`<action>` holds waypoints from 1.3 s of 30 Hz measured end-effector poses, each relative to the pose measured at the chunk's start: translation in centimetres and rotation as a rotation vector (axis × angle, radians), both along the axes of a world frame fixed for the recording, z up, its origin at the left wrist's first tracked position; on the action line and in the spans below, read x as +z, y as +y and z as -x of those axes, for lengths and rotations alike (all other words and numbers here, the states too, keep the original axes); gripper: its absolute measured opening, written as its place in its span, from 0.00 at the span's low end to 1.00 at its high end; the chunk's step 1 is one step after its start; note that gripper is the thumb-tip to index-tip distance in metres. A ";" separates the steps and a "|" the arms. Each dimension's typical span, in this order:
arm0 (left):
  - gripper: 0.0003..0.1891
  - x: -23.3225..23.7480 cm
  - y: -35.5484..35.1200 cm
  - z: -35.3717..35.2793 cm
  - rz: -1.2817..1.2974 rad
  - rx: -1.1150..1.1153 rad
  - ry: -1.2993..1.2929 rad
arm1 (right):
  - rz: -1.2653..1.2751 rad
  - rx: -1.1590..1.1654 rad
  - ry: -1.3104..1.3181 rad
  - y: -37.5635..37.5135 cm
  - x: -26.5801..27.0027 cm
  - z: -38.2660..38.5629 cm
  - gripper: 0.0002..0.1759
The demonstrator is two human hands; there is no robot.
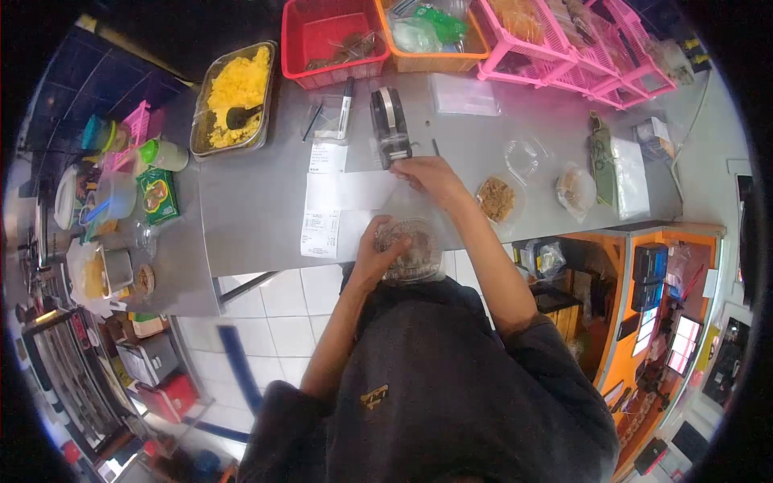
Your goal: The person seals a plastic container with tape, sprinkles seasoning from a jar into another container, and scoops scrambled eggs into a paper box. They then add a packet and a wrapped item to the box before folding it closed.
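Note:
My left hand (385,256) is closed around a clear plastic container (412,262) with brownish food inside, held at the counter's front edge. My right hand (431,177) pinches at the near end of a black tape dispenser (390,121); what lies between its fingertips is too small to make out. Just left of both hands, printed receipts (322,217) and a blank white slip (366,191) lie on the counter. To the right sits an open clear container (495,201) of brown crumbly food, near a clear lid (527,157) and another small packed container (573,190).
A tray of yellow food (233,92) with a dark spoon stands at the back left. Red (334,68) and orange baskets (439,60) and pink racks (564,68) line the back. A marker (346,105) and plastic bags (628,177) lie on the metal counter (250,209).

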State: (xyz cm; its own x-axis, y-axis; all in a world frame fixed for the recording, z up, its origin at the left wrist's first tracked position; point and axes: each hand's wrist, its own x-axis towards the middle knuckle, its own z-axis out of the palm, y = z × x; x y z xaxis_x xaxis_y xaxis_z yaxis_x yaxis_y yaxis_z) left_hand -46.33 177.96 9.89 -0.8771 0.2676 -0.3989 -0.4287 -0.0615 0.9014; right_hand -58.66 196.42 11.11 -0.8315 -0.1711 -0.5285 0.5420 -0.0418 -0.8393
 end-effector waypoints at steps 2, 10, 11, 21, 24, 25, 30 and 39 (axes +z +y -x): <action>0.27 0.2 0.0 0.0 -0.054 0.021 -0.006 | 0.009 -0.025 0.029 -0.2 -0.5 0.0 0.15; 0.27 1.8 -0.4 0.7 0.024 0.001 0.086 | -0.099 -0.101 0.119 -0.8 -2.2 0.1 0.14; 0.27 1.9 -0.6 0.8 -0.014 -0.002 0.053 | -0.085 -0.097 0.117 -0.7 -2.7 0.2 0.14; 0.27 3.8 -1.6 0.8 -0.032 -0.041 0.183 | 0.079 -0.076 -0.080 -0.1 0.1 -3.5 0.15; 0.27 8.1 -1.6 0.8 -0.072 -0.077 0.257 | -0.089 0.320 0.225 1.4 -1.7 -5.9 0.16; 0.27 8.4 -1.8 0.9 -0.071 -0.080 0.257 | -0.350 0.645 0.573 1.7 -3.3 -6.8 0.17; 0.27 9.0 -2.0 1.3 -0.001 -0.201 0.210 | 0.305 0.379 -0.023 1.7 -6.3 -10.9 0.22; 0.26 8.1 1.2 5.6 -0.156 -0.164 0.121 | 0.349 0.084 -0.323 4.2 3.0 -13.7 0.23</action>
State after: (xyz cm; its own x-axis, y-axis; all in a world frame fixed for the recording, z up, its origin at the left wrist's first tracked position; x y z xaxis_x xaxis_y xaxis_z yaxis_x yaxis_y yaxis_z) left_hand -51.94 179.15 18.01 -0.8557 0.4603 -0.2365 -0.3341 -0.1422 0.9318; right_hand -44.97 200.67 14.15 -0.6105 -0.4435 -0.6562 0.7859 -0.2363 -0.5714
